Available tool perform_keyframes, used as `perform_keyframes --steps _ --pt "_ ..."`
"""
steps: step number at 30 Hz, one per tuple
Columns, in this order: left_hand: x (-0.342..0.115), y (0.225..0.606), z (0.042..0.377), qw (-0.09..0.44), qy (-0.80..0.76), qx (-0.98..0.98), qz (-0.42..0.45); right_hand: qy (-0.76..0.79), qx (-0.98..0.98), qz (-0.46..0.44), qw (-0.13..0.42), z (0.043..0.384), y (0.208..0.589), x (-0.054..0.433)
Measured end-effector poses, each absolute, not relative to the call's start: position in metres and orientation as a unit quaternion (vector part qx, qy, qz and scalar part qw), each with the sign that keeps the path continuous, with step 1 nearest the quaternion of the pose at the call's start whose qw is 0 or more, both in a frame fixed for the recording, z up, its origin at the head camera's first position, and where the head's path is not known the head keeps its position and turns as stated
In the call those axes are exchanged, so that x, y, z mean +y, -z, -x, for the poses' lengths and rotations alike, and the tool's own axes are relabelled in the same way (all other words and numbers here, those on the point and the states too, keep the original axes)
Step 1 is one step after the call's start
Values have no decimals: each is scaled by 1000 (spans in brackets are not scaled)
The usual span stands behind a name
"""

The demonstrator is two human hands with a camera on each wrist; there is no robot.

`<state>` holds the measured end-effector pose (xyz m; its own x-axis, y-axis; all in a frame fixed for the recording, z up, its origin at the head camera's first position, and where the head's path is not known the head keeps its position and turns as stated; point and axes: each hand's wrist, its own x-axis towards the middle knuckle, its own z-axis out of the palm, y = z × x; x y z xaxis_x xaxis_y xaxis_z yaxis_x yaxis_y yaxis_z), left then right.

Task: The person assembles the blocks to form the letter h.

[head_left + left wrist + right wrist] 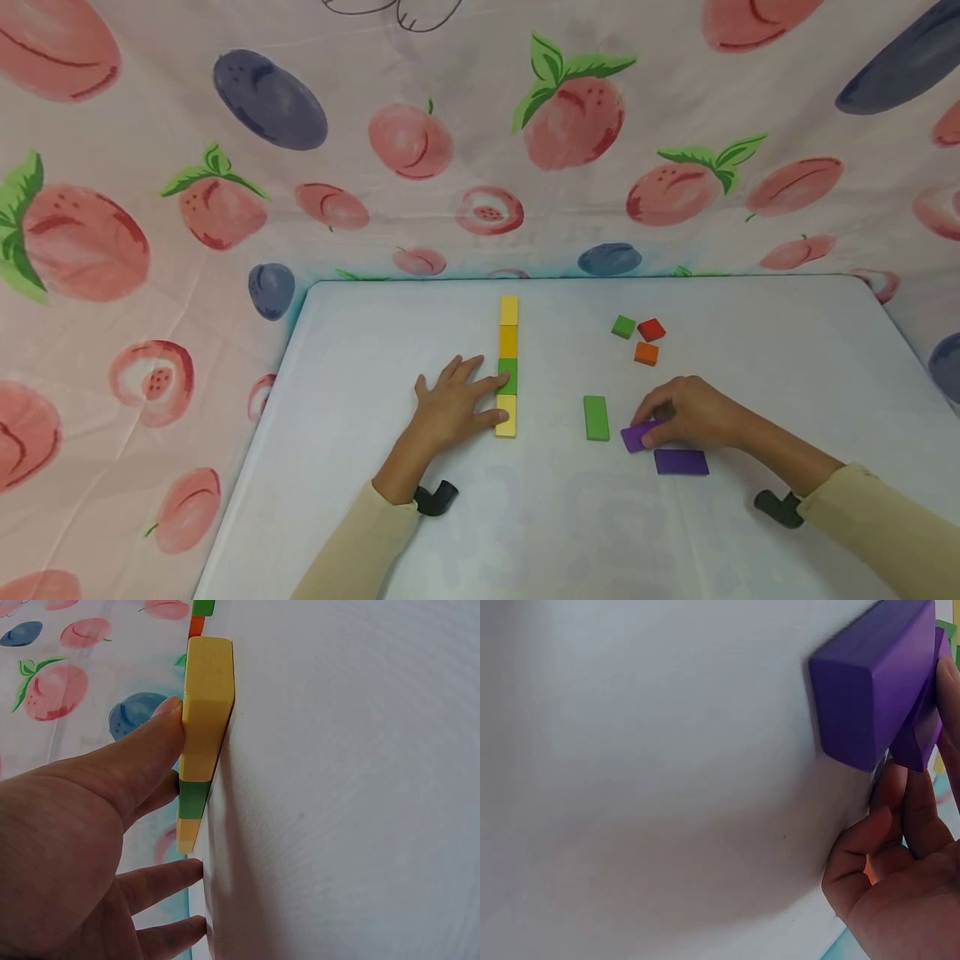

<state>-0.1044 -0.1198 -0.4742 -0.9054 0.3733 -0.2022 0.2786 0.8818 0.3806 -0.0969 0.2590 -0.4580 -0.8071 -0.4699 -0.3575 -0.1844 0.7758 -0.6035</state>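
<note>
A straight row of several blocks runs away from me on the white table: a yellow block [506,427] nearest, then a green block [507,366], an amber block [507,342] and a pale yellow block [509,310]. My left hand [446,410] lies along its left side with fingers spread, the thumb touching the nearest yellow block and the index fingertip on the green one. Between thumb and fingers, my right hand [697,414] pinches a purple block [634,437]. Just below it lies a second purple block [681,462], larger in the right wrist view [847,712].
A long light-green block [596,418] lies between the row and my right hand. Farther back sit a small green block [623,327], a red block [652,330] and an orange block [647,354], close together. A fruit-print cloth [450,75] rises behind the white table [360,333].
</note>
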Motion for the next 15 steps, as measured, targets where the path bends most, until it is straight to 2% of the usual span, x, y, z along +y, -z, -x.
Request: perform_keyframes --steps 15 --pt "-120 474 104 143 -170 961 -167 359 876 164 277 106 457 271"
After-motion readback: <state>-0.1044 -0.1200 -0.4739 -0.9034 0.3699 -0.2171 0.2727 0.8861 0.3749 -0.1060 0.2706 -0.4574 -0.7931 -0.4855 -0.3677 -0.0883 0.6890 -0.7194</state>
